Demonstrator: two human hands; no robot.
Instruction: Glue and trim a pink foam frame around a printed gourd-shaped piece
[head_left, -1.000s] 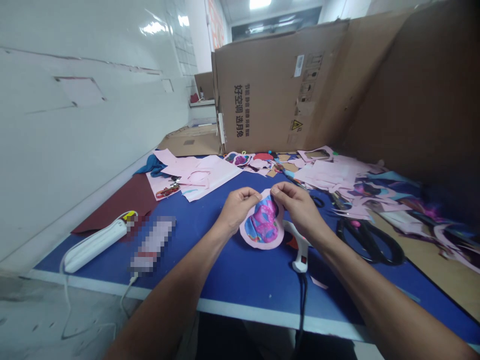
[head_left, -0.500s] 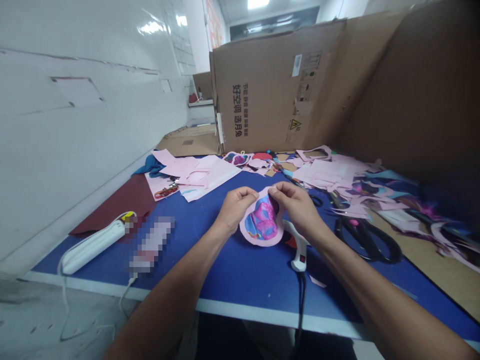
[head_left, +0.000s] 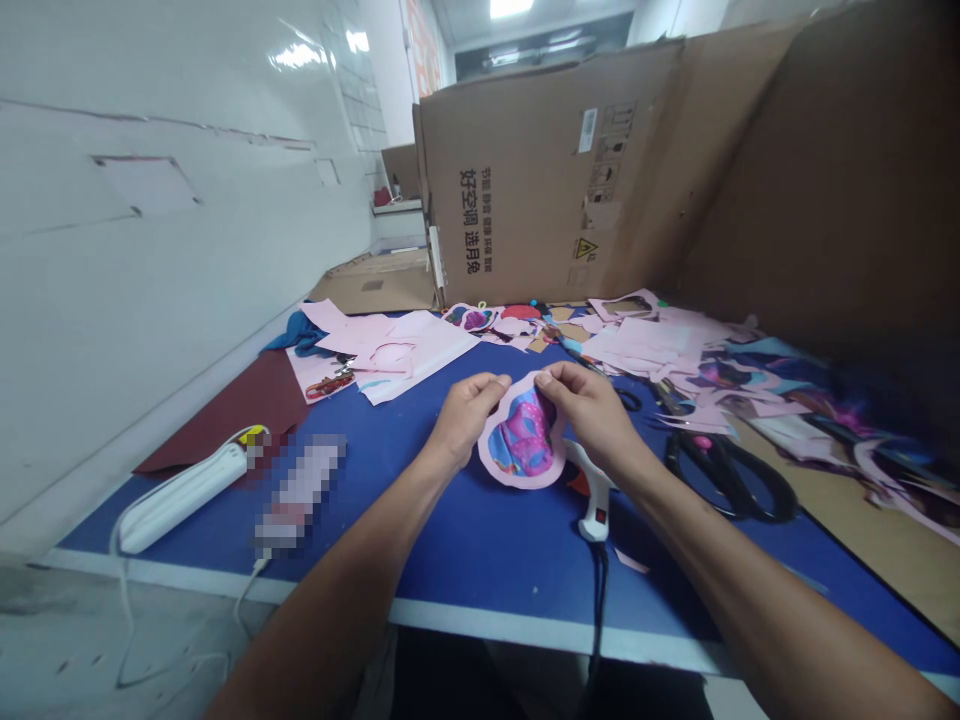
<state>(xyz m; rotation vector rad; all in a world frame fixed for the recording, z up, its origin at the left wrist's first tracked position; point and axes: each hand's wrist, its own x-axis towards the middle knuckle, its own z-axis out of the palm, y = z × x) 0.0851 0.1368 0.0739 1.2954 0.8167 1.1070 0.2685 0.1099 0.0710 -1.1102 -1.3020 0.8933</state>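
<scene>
Between my hands hangs a patch (head_left: 528, 436), a rounded cutout with a pink border and a shiny pink and blue patterned middle. My left hand (head_left: 466, 415) pinches its upper left edge with thumb and forefinger. At its top right edge, my right hand (head_left: 589, 405) is closed on it the same way. A white hot glue gun (head_left: 595, 497) with a black cord lies on the blue table (head_left: 465, 560), partly hidden behind the patch and my right wrist.
Black-handled scissors (head_left: 731, 478) lie right of my right forearm. Pink scraps (head_left: 652, 345) are heaped along the back and right. On the left are a white power strip (head_left: 184, 498), a pixelated object (head_left: 304, 490) and a maroon sheet (head_left: 232, 410). A large cardboard box (head_left: 555, 190) walls off the back.
The whole view has shifted very slightly. Both hands keep their pinch on the patch, which hangs in nearly the same place.
</scene>
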